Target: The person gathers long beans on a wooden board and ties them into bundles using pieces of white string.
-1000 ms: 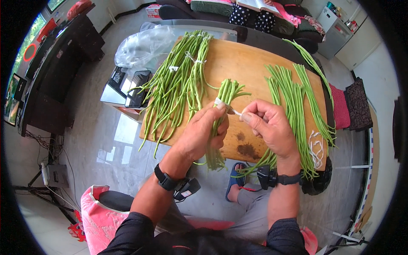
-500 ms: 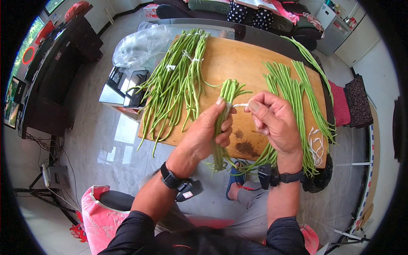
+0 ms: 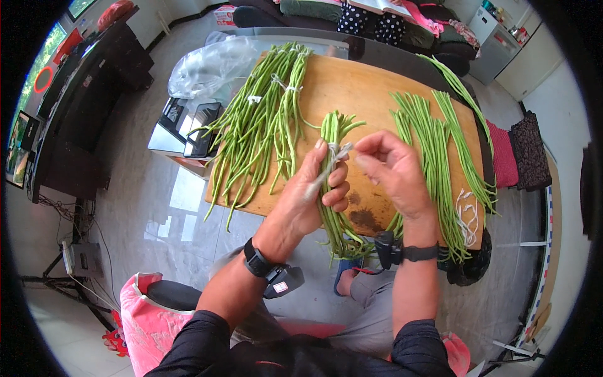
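Near the front of the wooden board, my left hand (image 3: pixel 308 191) is wrapped round a bundle of long green beans (image 3: pixel 336 129), gripping it below its upper ends. White string (image 3: pixel 340 152) is round the bundle there, and a blurred loose length falls across my left fingers. Just right of the string is my right hand (image 3: pixel 397 173), its thumb and forefinger apart with nothing seen between them. Several loose long beans (image 3: pixel 430 147) lie on the board to the right. On the left lie tied bundles of long beans (image 3: pixel 257 113), bound with white string.
The wooden board (image 3: pixel 352 81) rests on a dark-edged table. Spare white strings (image 3: pixel 466 220) lie at its right corner. A clear plastic bag (image 3: pixel 207 66) and a phone (image 3: pixel 202 129) are at the left. A dark desk (image 3: pixel 81 113) stands farther left.
My right hand has let go of the string it was pulling to the right, and its fingers have spread. The string's loose end now falls across my left hand, and the bundle has shifted slightly.
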Motion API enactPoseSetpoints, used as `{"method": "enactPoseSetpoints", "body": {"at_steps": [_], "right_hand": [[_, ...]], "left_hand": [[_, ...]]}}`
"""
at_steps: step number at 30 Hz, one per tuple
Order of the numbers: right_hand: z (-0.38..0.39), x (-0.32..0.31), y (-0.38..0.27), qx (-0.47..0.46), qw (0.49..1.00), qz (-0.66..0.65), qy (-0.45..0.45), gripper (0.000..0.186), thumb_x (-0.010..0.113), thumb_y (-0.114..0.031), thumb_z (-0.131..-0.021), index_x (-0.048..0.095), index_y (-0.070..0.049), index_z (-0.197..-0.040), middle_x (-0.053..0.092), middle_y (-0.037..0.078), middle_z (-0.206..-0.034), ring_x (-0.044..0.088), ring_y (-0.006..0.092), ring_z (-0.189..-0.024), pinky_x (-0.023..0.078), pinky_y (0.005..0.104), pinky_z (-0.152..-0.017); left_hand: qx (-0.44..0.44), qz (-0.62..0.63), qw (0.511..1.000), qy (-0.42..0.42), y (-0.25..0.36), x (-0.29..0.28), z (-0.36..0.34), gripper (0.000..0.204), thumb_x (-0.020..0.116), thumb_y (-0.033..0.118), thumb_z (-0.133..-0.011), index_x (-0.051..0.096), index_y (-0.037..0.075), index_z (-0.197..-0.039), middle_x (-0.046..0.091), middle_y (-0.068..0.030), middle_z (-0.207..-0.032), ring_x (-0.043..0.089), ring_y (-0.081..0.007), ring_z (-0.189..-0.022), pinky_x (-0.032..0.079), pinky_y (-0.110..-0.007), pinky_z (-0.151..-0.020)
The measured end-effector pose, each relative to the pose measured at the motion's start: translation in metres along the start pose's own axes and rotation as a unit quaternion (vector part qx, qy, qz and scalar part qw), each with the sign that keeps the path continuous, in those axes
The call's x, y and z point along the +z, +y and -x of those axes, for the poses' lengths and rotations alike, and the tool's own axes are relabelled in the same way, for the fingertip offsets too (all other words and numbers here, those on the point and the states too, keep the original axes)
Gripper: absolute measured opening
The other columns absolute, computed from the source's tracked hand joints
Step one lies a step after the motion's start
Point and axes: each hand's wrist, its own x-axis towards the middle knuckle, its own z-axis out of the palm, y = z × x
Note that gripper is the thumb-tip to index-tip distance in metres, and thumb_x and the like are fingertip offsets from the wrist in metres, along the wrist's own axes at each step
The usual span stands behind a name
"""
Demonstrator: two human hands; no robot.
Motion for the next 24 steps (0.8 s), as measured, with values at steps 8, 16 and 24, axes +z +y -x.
{"method": "enactPoseSetpoints", "body": {"at_steps": [8, 16, 24], "right_hand": [[0.005, 0.035, -0.007, 0.041, 0.998, -0.036, 0.018, 0.011, 0.068, 0.002, -0.095, 0.058, 0.003, -0.091, 0.065, 0.007, -0.078, 0.071, 0.0172, -0.069, 0.063, 0.0334, -0.055], [0.006, 0.032, -0.003, 0.052, 0.998, -0.005, 0.039, 0.014, 0.072, -0.003, -0.095, 0.061, 0.002, -0.087, 0.066, 0.005, -0.075, 0.068, 0.0121, -0.065, 0.056, 0.0276, -0.056], [0.006, 0.026, 0.000, 0.049, 0.999, 0.007, 0.017, 0.013, 0.071, -0.006, -0.095, 0.063, 0.002, -0.087, 0.066, 0.002, -0.076, 0.067, 0.0110, -0.068, 0.054, 0.0272, -0.062]], "left_hand": [[-0.028, -0.005, 0.996, 0.088, -0.001, 0.008, -0.004, 0.044, 0.055, 0.058, -0.102, 0.063, 0.015, -0.112, 0.047, 0.0066, -0.071, 0.038, -0.0067, -0.050, 0.031, -0.025, -0.048], [-0.009, -0.064, 0.995, 0.079, -0.002, 0.012, -0.004, 0.041, 0.047, 0.053, -0.107, 0.057, 0.015, -0.096, 0.048, 0.0041, -0.070, 0.038, -0.0089, -0.050, 0.031, -0.025, -0.047], [0.004, -0.098, 0.991, 0.094, -0.005, 0.008, -0.006, 0.040, 0.047, 0.051, -0.107, 0.057, 0.014, -0.094, 0.051, 0.0017, -0.069, 0.038, -0.0103, -0.047, 0.033, -0.026, -0.046]]}}
